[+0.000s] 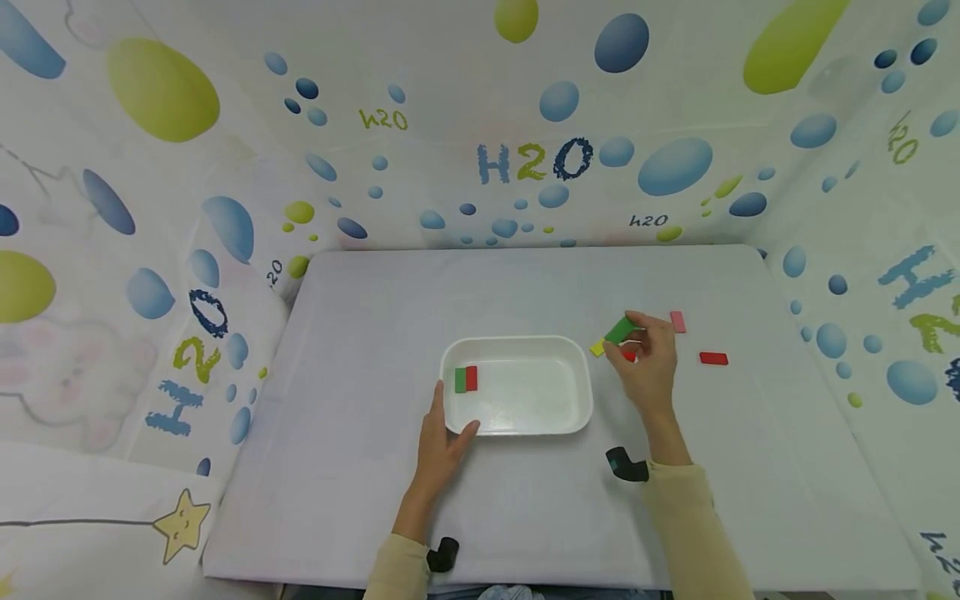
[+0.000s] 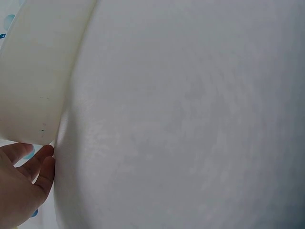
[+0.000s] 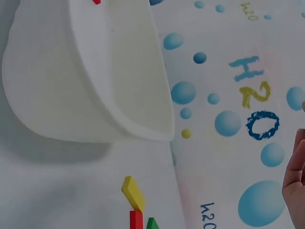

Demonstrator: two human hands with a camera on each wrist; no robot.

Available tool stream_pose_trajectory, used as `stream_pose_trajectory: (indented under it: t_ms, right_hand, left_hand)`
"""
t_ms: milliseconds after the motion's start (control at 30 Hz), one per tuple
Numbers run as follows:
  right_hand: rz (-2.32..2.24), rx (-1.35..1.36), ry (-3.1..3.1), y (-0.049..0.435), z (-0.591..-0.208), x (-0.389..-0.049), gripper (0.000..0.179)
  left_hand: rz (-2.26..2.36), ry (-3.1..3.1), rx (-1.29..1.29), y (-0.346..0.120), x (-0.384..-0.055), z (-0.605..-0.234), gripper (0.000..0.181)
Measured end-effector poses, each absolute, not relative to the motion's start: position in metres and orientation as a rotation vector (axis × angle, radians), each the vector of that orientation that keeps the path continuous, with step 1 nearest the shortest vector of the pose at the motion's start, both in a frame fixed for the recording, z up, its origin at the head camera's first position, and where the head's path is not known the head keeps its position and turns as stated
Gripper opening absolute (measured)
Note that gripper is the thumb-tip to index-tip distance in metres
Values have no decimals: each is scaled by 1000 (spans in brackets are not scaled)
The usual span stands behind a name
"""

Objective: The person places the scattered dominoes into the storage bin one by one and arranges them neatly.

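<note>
A white tray [image 1: 534, 343] lies on the table, with a green block [image 1: 460, 380] and a red block [image 1: 471, 378] side by side at its left end. My left hand [image 1: 442, 446] rests at the tray's front left corner, thumb on the front rim and fingers along the left side. Right of the tray, my right hand [image 1: 648, 367] pinches a green block [image 1: 620, 331] between thumb and fingers, above the table. Beneath it lie a yellow block [image 1: 597, 348] and a red block [image 1: 630, 357], partly hidden. In the right wrist view a green block [image 3: 152, 223] shows at the bottom edge.
To the right of my right hand lie a pink block [image 1: 678, 322] and another red block [image 1: 713, 358], apart from each other. The white-covered table [image 1: 330, 400] meets a patterned cloth backdrop [image 1: 450, 125] at its back and sides.
</note>
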State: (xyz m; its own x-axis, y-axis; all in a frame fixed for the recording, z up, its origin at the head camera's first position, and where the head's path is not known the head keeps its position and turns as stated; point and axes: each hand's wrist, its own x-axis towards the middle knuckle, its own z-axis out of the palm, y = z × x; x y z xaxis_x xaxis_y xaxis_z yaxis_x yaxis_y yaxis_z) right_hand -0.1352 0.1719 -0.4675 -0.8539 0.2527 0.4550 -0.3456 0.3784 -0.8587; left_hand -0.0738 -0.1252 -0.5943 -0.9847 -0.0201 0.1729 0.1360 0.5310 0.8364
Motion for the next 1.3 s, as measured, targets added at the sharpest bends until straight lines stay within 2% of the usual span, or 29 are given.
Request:
stream_pose_trajectory:
  t_ms: [467,767,1300]
  right_hand:
    - [1649,150,-2264,143,-465,-141,48]
    - [1636,319,-2369,123,-517,-162,50]
    - [1528,527,-2751,71,-544,-177,47]
  left_hand:
    - [-1440,-2617,-103,-124,-73,-594,91]
    - [-1399,-2608,-113,-124,-72,-594,90]
    - [-1394,-2645,-71,-122,-73,-593,89]
